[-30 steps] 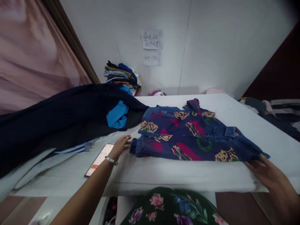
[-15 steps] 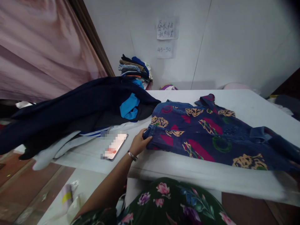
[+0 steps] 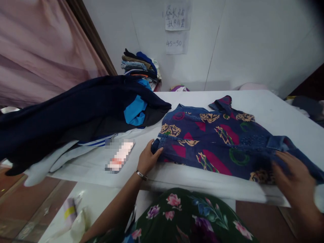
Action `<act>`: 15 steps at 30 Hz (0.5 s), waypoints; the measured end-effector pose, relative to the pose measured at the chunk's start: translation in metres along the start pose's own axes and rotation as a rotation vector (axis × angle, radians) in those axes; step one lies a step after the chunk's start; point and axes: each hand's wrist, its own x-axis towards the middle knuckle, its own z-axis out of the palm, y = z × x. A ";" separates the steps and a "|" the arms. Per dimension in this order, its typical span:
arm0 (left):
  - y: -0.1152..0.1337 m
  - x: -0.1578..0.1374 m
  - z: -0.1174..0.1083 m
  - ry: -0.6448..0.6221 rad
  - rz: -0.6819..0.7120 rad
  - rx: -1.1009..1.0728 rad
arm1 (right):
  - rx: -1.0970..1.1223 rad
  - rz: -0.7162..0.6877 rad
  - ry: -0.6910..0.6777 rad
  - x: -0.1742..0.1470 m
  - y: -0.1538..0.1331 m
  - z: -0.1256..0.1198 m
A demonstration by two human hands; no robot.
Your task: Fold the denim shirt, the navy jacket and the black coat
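A dark blue denim jacket (image 3: pixel 217 131) with red, green and tan printed shapes lies spread on the white table, its collar toward the right. My left hand (image 3: pixel 149 157), wearing a silver bracelet, grips the jacket's edge at its left end between thumb and fingers. Over the right part, beside the collar (image 3: pixel 277 142), is my right hand (image 3: pixel 295 177). Its thumb and fingers are apart and somewhat blurred; whether they touch the cloth I cannot tell.
A phone (image 3: pixel 120 156) lies left of my left hand. Beyond it are heaped dark clothes (image 3: pixel 83 104) with a bright blue piece. A stack of folded clothes (image 3: pixel 141 65) stands by the wall. The white table's (image 3: pixel 263 104) front edge runs close to my body.
My right hand has come into view from the right, over the jacket near its collar. My left hand stays on the jacket's left edge. The camera view has tilted slightly downward.
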 end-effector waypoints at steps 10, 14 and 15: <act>-0.017 -0.003 0.010 0.032 -0.057 -0.468 | 0.265 -0.390 -0.240 0.015 -0.100 0.076; -0.019 0.003 0.013 0.062 -0.009 -0.505 | 0.240 -0.427 -0.403 0.020 -0.127 0.107; -0.019 0.004 0.014 0.073 -0.007 -0.466 | 0.228 -0.435 -0.436 0.020 -0.132 0.114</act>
